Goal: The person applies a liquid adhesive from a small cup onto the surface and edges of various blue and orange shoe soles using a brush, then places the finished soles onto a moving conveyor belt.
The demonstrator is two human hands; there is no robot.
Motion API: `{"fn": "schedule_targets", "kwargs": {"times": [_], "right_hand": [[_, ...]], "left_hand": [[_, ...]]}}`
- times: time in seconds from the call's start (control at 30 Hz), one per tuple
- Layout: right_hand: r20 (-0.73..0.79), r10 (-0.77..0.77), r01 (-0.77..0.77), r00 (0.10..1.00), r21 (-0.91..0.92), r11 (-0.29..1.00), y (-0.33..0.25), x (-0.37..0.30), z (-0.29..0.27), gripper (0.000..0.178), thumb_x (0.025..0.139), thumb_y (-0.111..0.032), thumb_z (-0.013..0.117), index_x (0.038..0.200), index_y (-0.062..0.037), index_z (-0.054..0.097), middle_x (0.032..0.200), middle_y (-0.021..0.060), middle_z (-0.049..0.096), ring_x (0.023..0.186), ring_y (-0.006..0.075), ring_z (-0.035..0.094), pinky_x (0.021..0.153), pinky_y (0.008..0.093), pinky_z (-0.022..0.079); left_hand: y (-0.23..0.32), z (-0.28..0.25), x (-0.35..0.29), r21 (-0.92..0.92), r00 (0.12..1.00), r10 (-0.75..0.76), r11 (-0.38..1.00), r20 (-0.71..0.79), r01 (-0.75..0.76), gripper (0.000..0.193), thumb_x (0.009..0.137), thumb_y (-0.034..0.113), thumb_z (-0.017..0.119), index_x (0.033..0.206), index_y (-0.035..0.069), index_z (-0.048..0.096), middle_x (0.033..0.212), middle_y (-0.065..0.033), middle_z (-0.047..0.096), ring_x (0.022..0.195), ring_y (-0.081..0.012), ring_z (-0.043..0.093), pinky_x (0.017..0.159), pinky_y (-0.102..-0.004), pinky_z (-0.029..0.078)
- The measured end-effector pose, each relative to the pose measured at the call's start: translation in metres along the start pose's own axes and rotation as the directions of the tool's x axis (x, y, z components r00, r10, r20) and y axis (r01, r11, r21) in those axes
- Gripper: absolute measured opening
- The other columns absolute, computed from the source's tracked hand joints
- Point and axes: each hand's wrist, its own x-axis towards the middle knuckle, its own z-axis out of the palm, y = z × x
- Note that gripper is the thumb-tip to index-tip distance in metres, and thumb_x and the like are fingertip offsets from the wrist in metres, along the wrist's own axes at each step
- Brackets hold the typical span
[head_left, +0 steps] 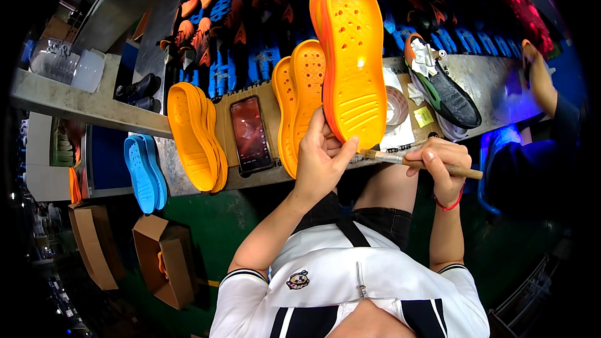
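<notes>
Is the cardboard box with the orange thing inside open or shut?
Open: you can see the orange piece inside the cardboard box.

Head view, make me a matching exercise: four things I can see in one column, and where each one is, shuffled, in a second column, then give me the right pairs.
Things:
1. Brush
2. Phone
3. Blue soles
4. Red band

Places:
A. By the near edge of the table, left of the phone
B. Around the right wrist
C. In the right hand
D. On the cardboard

Right pairs: 1-C, 2-D, 3-A, 4-B.
</notes>
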Motion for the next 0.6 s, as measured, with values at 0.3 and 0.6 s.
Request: {"fn": "schedule_targets", "kwargs": {"times": [0.3,0.6], "right_hand": [[0.053,-0.076,0.075,0.996,0.016,0.997,0.004,0.003,-0.008,0.022,0.082,-0.004,0.052,0.079,0.0034,0.072,0.059,0.0095,0.066,0.049,0.0161,0.060,0.051,0.0250,0.045],[0.095,-0.095,0.097,0.991,-0.013,0.995,0.000,0.008,-0.006,0.022,0.082,-0.004,0.053,0.078,0.0037,0.072,0.060,0.0099,0.066,0.050,0.0168,0.061,0.052,0.0259,0.047]], "left_hand": [[0.002,-0.001,0.000,0.025,1.000,0.023,0.999,-0.004,-0.023,0.049,0.085,-0.006,0.058,0.129,-0.004,0.037,0.115,-0.0161,0.060,0.101,-0.0192,0.064,0.086,-0.0289,0.052],[0.005,0.003,0.000,0.014,0.999,0.033,0.999,-0.001,-0.033,0.043,0.086,-0.007,0.057,0.125,-0.004,0.039,0.115,-0.0162,0.060,0.102,-0.0188,0.063,0.086,-0.0286,0.052]]}}
